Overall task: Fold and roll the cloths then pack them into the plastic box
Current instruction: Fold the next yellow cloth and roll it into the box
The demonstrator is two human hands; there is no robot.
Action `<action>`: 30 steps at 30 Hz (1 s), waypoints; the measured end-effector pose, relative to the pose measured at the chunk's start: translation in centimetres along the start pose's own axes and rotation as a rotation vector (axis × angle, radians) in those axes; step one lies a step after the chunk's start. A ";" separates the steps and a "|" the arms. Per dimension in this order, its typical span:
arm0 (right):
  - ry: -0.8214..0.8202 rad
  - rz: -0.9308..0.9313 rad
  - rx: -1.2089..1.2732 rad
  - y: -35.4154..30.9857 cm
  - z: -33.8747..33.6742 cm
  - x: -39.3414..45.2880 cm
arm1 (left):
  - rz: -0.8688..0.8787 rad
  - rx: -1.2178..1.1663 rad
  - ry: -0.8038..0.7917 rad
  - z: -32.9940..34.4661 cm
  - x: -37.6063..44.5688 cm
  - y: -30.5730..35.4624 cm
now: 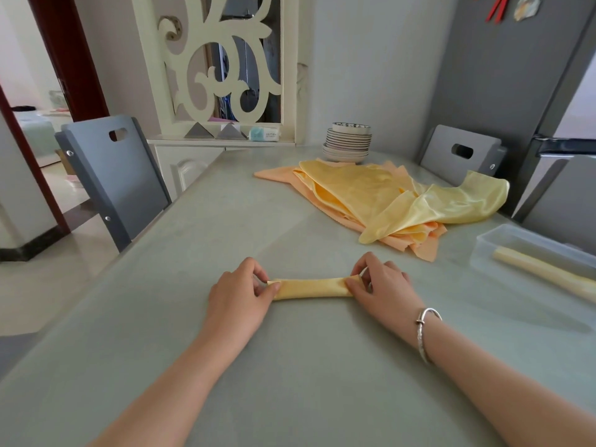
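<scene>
Both hands [240,290] [380,285] gripping rolled cloth [311,288]

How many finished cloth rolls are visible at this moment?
2. One yellow roll lies on the table, its ends pinched by the left hand and right hand. One pale roll lies in the plastic box, which the frame edge cuts off, so more may be hidden.

The clear rectangular plastic box [529,250] and the pale yellow rolled cloth [545,272] inside it run off the right edge. Beyond the box, the loose yellow satin cloths [387,195] hide most of the orange cloths [280,177] beneath.
</scene>
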State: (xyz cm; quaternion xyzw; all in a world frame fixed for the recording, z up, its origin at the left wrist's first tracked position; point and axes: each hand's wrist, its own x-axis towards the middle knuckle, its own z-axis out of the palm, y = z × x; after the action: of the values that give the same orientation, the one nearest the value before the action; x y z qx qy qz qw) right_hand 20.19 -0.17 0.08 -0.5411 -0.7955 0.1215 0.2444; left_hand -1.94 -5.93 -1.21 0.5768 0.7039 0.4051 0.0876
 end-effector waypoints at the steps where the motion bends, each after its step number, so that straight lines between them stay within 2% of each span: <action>1: 0.003 -0.010 -0.037 0.0 0.1 0.0 | 0.028 0.034 0.017 0.0 0.0 0.0; 5: 0.057 -0.085 -0.171 -0.1 0.3 0.0 | 0.246 0.228 0.122 0.0 0.1 0.5; 8: 0.137 -0.251 -0.229 -0.4 0.2 0.1 | 0.428 0.343 0.093 0.4 0.3 0.9; 10: 0.125 -0.380 -0.274 -0.4 0.4 0.3 | 0.496 0.382 0.073 0.5 0.4 0.8; 18: -0.032 -0.457 -0.294 0.7 -1.1 -0.2 | 0.464 0.402 -0.026 -0.2 -0.3 1.1; 22: 0.009 -0.458 -0.310 0.3 -0.7 0.3 | 0.475 0.443 -0.034 -0.1 0.3 1.3; 25: 0.031 -0.447 -0.359 0.1 -0.5 0.2 | 0.480 0.576 -0.062 -0.1 0.5 1.6; 27: 0.098 -0.446 -0.366 0.5 -0.9 -0.1 | 0.525 0.668 -0.055 -0.1 0.6 2.1; 30: 0.203 -0.441 -0.339 1.2 -2.9 -0.7 | 0.553 0.673 -0.014 0.5 1.1 4.3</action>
State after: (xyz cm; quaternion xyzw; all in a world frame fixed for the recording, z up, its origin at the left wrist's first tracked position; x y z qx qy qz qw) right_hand 22.88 -0.60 1.86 -0.3976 -0.8743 -0.1237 0.2493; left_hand 1.16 -4.76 1.72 0.7429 0.6152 0.1571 -0.2123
